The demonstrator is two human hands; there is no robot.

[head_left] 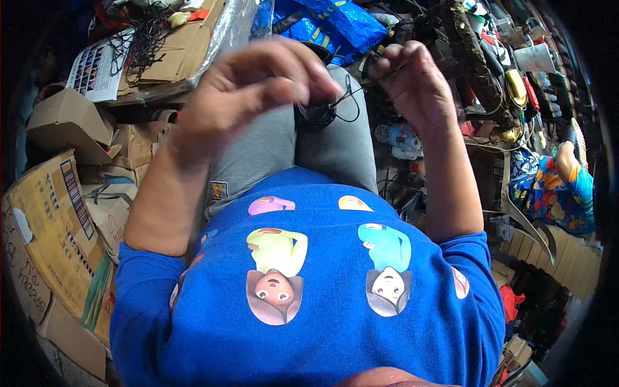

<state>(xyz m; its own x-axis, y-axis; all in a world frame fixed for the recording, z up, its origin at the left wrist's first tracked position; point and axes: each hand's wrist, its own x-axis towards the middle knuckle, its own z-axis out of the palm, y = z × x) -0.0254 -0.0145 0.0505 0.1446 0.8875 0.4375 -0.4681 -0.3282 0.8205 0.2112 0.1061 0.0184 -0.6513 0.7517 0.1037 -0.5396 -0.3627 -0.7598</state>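
Observation:
Above my lap, my right hand (418, 84) pinches a thin black cord (350, 104) between thumb and fingers. The cord runs left from it and hangs in a small loose loop over my right thigh. My left hand (255, 87) is raised at the left with its fingers curled, smeared by motion. Its fingertips are close to the cord's loop, but I cannot tell whether they grip it. A dark round coil-like thing (316, 116) lies between my grey-trousered thighs, partly hidden behind my left fingertips.
Cardboard boxes (61, 226) stack up on my left. Beyond them, a cardboard-topped surface (174, 61) bears a tangle of black cords (145, 48) and a printed sheet (97, 68). A blue bag (342, 26) lies ahead. Bottles (403, 138), tools and a white cup (535, 58) crowd the right.

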